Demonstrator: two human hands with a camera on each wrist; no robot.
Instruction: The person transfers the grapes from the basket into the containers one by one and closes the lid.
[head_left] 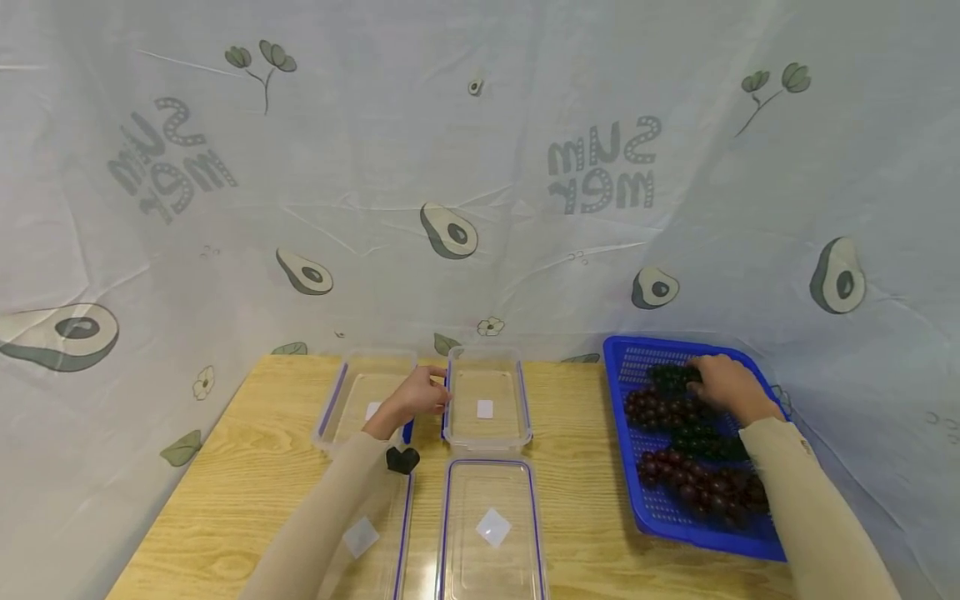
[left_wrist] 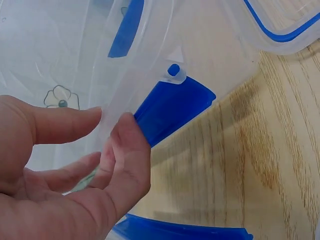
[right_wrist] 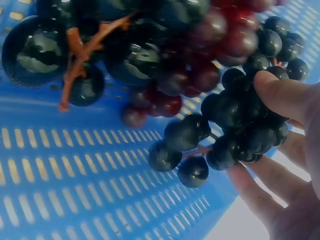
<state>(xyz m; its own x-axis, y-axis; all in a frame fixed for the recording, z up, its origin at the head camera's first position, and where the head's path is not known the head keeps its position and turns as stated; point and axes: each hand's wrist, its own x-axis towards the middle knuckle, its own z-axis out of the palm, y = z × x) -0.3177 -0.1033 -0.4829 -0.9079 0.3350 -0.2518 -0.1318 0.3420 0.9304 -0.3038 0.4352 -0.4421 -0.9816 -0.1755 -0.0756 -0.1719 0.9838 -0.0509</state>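
Note:
At the back of the table, my left hand point(head_left: 423, 394) is at the left rim of a clear plastic food container point(head_left: 486, 383). In the left wrist view, the thumb and curled fingers point(left_wrist: 134, 150) hold the container's edge by a blue latch point(left_wrist: 175, 102). My right hand point(head_left: 729, 387) reaches into a blue slatted basket point(head_left: 633, 492) on the right. Its thumb and fingers grip a dark green-black bunch of grapes point(right_wrist: 245, 115). Red grapes point(right_wrist: 200, 75) and another dark bunch point(right_wrist: 132, 55) lie beside it in the basket.
A second clear container point(head_left: 367, 379) stands left of the first, partly behind my left hand. Two clear lids with blue seals lie in front: a left lid point(head_left: 375, 542) under my forearm and a right lid point(head_left: 495, 492). A printed curtain point(head_left: 480, 292) hangs behind the wooden table point(head_left: 577, 467).

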